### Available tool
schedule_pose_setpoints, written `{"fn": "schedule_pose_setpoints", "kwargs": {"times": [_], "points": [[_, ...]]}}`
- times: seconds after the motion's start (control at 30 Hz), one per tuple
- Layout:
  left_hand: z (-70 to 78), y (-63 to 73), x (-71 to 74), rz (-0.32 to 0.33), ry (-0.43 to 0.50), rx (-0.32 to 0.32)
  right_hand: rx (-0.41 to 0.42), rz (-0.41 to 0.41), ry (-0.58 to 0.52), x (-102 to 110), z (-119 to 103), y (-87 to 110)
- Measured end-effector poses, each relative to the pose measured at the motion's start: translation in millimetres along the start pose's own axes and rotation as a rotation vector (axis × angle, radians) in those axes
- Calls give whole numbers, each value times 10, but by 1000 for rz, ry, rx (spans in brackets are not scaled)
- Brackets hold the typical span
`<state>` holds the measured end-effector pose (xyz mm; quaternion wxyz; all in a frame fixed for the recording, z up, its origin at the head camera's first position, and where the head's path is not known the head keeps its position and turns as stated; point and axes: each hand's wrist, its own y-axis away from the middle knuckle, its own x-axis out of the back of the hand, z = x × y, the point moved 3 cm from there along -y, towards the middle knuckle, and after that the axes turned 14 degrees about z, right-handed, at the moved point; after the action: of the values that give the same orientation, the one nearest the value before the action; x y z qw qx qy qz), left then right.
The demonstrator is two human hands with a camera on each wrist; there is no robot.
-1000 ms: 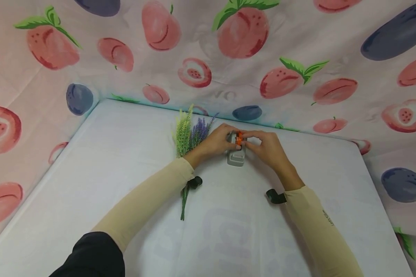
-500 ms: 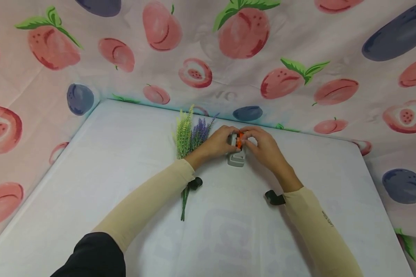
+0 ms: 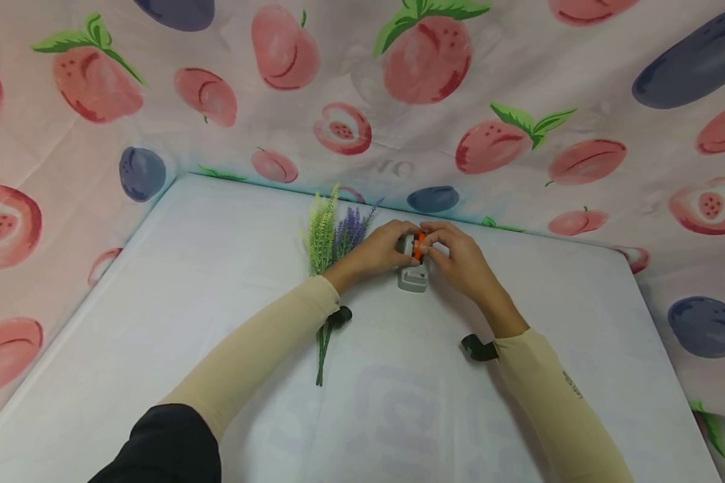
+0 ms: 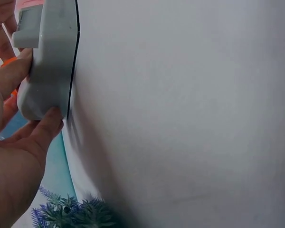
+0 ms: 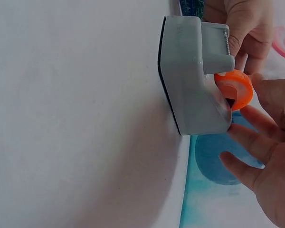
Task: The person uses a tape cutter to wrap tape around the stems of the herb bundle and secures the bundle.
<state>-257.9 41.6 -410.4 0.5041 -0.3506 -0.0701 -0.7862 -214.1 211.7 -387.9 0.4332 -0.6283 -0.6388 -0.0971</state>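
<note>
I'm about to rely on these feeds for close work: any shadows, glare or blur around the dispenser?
Head: soft shadows beside the sleeves, dispenser too small for fine detail. Left wrist: soft shadow on the table, flowers dark and cut off below. Right wrist: broad shadow on the table, orange ring vivid, no strong glare on the dispenser.

On the white table (image 3: 217, 255) I see yellow-green and purple flower sprigs (image 3: 321, 235) and, nearby, probably a grey tape dispenser (image 3: 412, 280).

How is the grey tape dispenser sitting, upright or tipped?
Upright: the grey dispenser has its dark-edged base on the white table, the orange ring at its top.
</note>
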Motion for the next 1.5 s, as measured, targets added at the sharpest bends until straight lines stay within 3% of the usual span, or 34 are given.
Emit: {"fn": "schedule_pose_setpoints", "kwargs": {"times": [0.33,0.63,1.0,1.5], "points": [[-5,-46,41,-28,-34,-54,-17,-49,-67,-11,20,26],[55,18,19,-17,-41,2,21,68,-28,72,-15,48],[24,49,-11,12,-30,36,13,86,-39,88,-6,38],[1,33,-36,20,-48,48,-51,-20,-58,127,-88,105]]}}
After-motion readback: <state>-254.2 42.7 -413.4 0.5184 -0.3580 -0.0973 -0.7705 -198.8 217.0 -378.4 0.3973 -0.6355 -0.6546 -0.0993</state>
